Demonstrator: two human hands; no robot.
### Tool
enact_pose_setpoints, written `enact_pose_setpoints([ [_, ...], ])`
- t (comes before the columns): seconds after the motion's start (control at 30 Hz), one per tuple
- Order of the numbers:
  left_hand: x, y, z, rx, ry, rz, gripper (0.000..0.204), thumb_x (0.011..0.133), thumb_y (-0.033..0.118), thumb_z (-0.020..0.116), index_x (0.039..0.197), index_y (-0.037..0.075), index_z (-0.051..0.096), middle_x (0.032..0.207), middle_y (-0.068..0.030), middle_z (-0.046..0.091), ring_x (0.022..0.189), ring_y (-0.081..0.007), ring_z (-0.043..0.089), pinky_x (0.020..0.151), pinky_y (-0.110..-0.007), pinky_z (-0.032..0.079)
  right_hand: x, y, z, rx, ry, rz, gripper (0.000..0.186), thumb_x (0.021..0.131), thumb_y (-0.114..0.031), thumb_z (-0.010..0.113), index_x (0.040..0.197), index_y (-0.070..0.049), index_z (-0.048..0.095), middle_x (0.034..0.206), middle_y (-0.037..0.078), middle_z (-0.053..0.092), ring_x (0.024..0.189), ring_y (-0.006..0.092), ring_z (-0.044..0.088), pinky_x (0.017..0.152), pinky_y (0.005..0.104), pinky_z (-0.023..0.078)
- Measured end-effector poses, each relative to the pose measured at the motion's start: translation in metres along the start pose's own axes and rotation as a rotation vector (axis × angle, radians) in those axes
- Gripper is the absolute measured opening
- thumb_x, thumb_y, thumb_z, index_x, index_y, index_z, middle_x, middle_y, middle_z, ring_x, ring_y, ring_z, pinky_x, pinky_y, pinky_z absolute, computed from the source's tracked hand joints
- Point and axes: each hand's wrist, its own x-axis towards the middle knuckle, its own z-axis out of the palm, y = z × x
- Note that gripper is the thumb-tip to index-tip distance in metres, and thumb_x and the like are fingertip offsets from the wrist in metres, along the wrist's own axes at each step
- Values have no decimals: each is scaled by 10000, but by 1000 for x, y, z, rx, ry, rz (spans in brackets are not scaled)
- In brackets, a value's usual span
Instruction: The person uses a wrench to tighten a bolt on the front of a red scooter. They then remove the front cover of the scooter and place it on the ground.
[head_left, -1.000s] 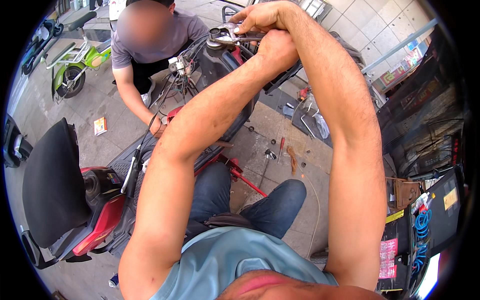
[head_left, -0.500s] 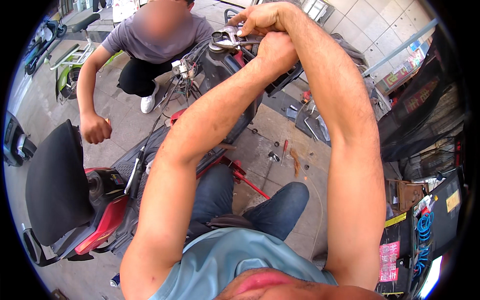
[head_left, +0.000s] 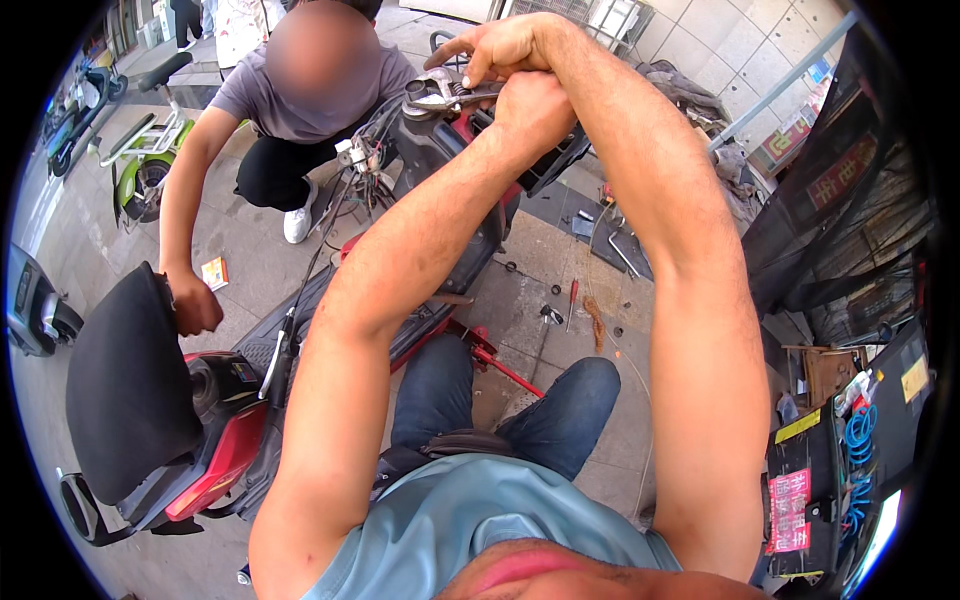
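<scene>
My left hand [head_left: 540, 108] is closed around the handle end of metal pliers [head_left: 482, 92], held at the top of a scooter's stripped steering column [head_left: 422, 98]. Above it, my right hand [head_left: 505, 50] crosses over the left wrist. Its index finger stretches out to the left and its thumb tip rests by the jaws of the pliers. The remaining right fingers are partly hidden. Loose wiring [head_left: 365, 160] hangs from the front of the dark and red scooter [head_left: 215, 475]. Its black seat [head_left: 125, 390] is tipped up.
A co-worker [head_left: 310, 90] crouches beyond the scooter, one hand [head_left: 198, 305] beside the raised seat. A screwdriver [head_left: 573, 290] and small parts lie on the pavement near my knees, by a red metal bar [head_left: 515, 378]. A black case [head_left: 800, 510] with blue coiled hose [head_left: 860, 435] stands at right.
My hands and the pliers sit slightly further left in view, and my right index finger is straighter. The co-worker's hand has moved down by the seat; an orange-and-white packet shows behind it.
</scene>
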Motion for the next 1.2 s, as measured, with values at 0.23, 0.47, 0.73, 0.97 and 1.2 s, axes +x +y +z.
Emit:
enact_pose_setpoints([
  [0.23, -6, 0, -7, -31, -36, -60, 173, 845, 182, 654, 960, 93, 748, 948, -90, 763, 832, -263, 753, 678, -429, 601, 15, 3, -2, 22, -49, 17, 811, 811, 71, 667, 1565, -100, 420, 1124, 243, 695, 850, 240, 732, 725, 353, 647],
  [0.47, -5, -5, 0, -26, 49, -15, 182, 844, 186, 643, 957, 95, 753, 943, -88, 765, 816, -263, 752, 662, -430, 599, 25, 9, -6, 3, -44, 22, 804, 815, 10, 706, 1560, -31, 405, 1225, 217, 672, 958, 237, 699, 839, 365, 603],
  [0.73, 9, 10, -18, 89, -307, -168, 274, 852, 249, 670, 1047, 69, 734, 999, -153, 740, 887, -312, 738, 717, -445, 589, -4, 27, -8, -369, 250, -143, 657, 852, -61, 714, 1451, -15, 449, 1181, 148, 664, 922, 192, 666, 813, 355, 567],
  [0.97, -6, 0, -23, 17, -68, -83, 358, 810, 140, 711, 1150, 98, 608, 914, -134, 710, 776, -357, 711, 649, -475, 566, -144, 117, 77, 4, 1550, -776, 296, 906, -20, 643, 1188, 1, 555, 981, 95, 669, 792, 172, 642, 736, 337, 545],
  [1.2, 4, 17, -22, 9, -94, -40, 335, 802, 164, 757, 1101, 79, 631, 929, -167, 712, 811, -402, 698, 694, -482, 558, 0, 396, 258, 192, 1254, 39, 587, 816, -28, 723, 1378, -39, 552, 1190, 171, 638, 994, 241, 673, 863, 369, 561],
])
